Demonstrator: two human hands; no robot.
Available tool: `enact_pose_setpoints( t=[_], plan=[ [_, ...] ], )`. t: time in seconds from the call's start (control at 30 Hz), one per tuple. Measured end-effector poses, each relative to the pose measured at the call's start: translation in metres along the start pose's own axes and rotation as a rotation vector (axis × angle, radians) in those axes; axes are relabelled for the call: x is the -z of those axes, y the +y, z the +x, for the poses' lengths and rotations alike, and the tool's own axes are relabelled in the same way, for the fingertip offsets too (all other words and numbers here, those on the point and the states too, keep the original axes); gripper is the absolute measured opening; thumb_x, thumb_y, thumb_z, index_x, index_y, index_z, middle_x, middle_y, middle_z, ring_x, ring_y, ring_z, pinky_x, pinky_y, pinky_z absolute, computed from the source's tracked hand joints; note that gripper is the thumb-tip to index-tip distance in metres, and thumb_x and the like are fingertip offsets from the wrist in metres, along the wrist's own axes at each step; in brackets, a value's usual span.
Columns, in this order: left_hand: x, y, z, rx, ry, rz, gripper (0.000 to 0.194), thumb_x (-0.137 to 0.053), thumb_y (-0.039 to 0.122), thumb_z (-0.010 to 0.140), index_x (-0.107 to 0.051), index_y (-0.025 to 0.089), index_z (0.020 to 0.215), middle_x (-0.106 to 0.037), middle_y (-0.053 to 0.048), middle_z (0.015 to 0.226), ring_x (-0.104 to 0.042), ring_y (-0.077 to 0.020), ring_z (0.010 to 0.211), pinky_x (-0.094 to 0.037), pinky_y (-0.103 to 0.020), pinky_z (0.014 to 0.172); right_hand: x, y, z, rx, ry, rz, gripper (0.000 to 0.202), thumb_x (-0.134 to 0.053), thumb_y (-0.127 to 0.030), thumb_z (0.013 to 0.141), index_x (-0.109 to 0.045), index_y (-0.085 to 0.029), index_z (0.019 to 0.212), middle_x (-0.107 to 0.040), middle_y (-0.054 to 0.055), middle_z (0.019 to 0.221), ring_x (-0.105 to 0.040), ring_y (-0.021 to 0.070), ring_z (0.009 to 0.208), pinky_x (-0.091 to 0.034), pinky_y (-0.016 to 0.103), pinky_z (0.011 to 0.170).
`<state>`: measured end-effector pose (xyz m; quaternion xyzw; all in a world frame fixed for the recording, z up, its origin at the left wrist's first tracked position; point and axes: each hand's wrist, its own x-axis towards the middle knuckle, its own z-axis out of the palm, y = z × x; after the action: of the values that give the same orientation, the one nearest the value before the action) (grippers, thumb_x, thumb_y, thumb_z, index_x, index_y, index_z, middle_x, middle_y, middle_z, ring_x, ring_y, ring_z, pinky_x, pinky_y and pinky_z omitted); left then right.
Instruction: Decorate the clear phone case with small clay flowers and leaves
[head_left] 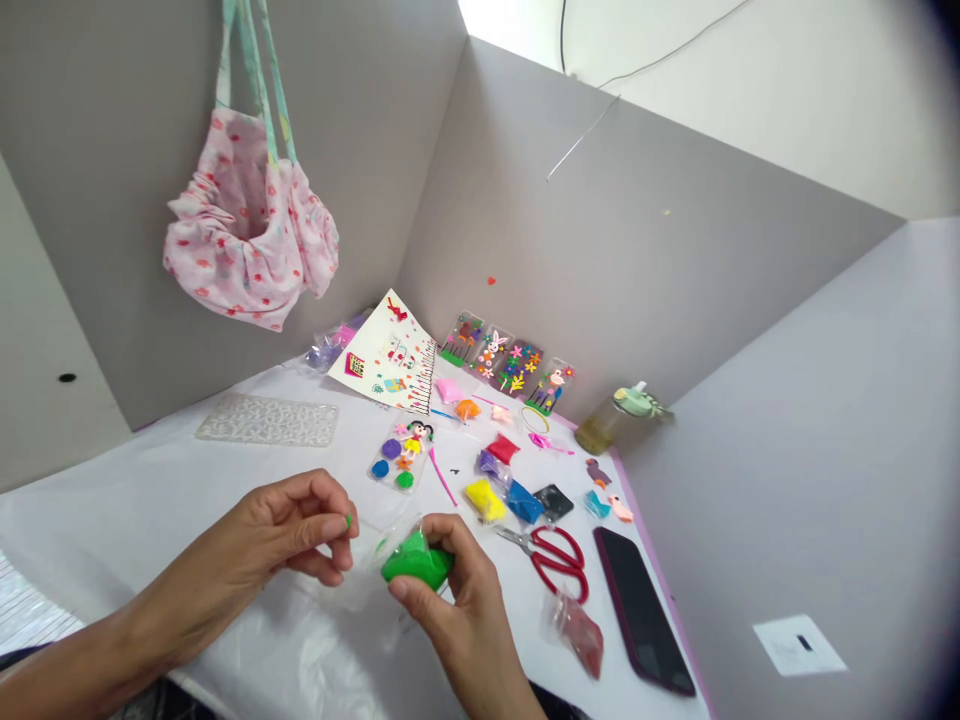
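Head view: left of the red scissors (564, 562), the right hand (476, 605) grips the green clay packet (417, 564), thumb and fingers closed, long axis roughly sideways; farther left, near the packet, the left hand (296, 535), loosely curled, pinches a green bit (348, 521).

So the scissors (553, 562) are sitting left of the phone (643, 610) on the tabletop (360, 660), bottle's (615, 415) farther back, and the bag's (251, 225) hanging over at the left.
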<state>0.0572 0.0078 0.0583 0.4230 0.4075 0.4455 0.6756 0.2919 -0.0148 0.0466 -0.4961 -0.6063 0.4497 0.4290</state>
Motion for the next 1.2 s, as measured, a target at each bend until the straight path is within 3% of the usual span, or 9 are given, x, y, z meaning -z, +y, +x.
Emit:
enact_pose_setpoints(
  t=[0.1,0.27,0.43,0.67,0.8,0.93,1.03,1.2],
  plan=[
    [0.001,0.000,0.000,-0.004,0.006,-0.021,0.052,-0.106,0.063,0.066,-0.075,0.022,0.076,-0.075,0.001,0.070,-0.068,-0.0156,0.063,-0.062,-0.027,0.066,0.000,0.001,0.000,0.013,0.009,-0.011,0.029,-0.087,-0.024,0.075,-0.070,-0.023,0.098,-0.067,-0.001,0.089,-0.061,0.0202,0.083,-0.051,0.030,0.077],
    [0.005,-0.005,0.000,-0.024,0.073,-0.011,0.057,-0.101,0.073,0.070,-0.085,0.026,0.099,-0.074,0.001,0.072,-0.069,-0.0181,0.071,-0.061,-0.029,0.074,0.000,0.001,0.000,0.039,0.008,-0.013,0.027,-0.087,-0.025,0.077,-0.071,-0.023,0.099,-0.069,0.000,0.090,-0.063,0.0206,0.083,-0.052,0.030,0.077],
    [0.009,-0.007,0.001,-0.064,0.021,0.019,0.061,-0.091,0.081,0.079,-0.076,0.022,0.078,-0.066,0.002,0.067,-0.061,-0.0146,0.064,-0.055,-0.025,0.067,0.000,0.001,0.000,0.016,0.003,-0.008,0.026,-0.085,-0.027,0.078,-0.069,-0.023,0.098,-0.066,-0.001,0.089,-0.061,0.0205,0.083,-0.051,0.030,0.077],
    [0.011,-0.013,0.004,-0.042,0.044,-0.001,0.064,-0.086,0.083,0.084,-0.075,0.020,0.080,-0.050,0.006,0.063,-0.043,-0.0097,0.053,-0.044,-0.021,0.052,-0.001,-0.002,0.000,0.005,-0.013,0.014,0.025,-0.084,-0.027,0.079,-0.069,-0.024,0.098,-0.065,-0.001,0.088,-0.059,0.0204,0.083,-0.050,0.030,0.077],
    [0.016,-0.014,0.006,-0.015,0.135,-0.027,0.067,-0.093,0.086,0.072,-0.086,0.022,0.091,-0.066,0.001,0.080,-0.059,-0.0130,0.066,-0.057,-0.025,0.065,-0.001,-0.003,0.000,-0.004,-0.009,0.034,0.025,-0.083,-0.030,0.078,-0.069,-0.023,0.097,-0.065,-0.001,0.089,-0.059,0.0208,0.084,-0.048,0.031,0.078],
    [0.023,-0.017,0.006,0.039,0.144,-0.003,0.058,-0.107,0.065,0.063,-0.088,0.029,0.104,-0.077,0.001,0.094,-0.073,-0.0188,0.087,-0.060,-0.028,0.086,-0.001,-0.004,0.001,-0.043,-0.010,0.035,0.028,-0.084,-0.033,0.076,-0.068,-0.023,0.096,-0.065,0.000,0.089,-0.058,0.0215,0.085,-0.047,0.032,0.079],
    [0.023,-0.017,0.006,0.058,0.165,0.002,0.049,-0.109,0.057,0.060,-0.088,0.029,0.095,-0.078,0.002,0.090,-0.076,-0.0192,0.086,-0.059,-0.027,0.085,-0.001,-0.005,0.002,-0.064,-0.009,0.031,0.030,-0.084,-0.035,0.075,-0.067,-0.024,0.096,-0.064,0.000,0.089,-0.058,0.0221,0.086,-0.046,0.033,0.081],
    [0.018,-0.011,0.005,0.021,0.173,0.000,0.045,-0.108,0.058,0.057,-0.083,0.025,0.075,-0.071,0.003,0.073,-0.071,-0.0167,0.072,-0.061,-0.025,0.075,0.000,-0.004,0.001,-0.071,-0.007,0.024,0.029,-0.084,-0.035,0.076,-0.066,-0.024,0.096,-0.063,0.000,0.090,-0.057,0.0225,0.087,-0.045,0.033,0.082]
  ],
)
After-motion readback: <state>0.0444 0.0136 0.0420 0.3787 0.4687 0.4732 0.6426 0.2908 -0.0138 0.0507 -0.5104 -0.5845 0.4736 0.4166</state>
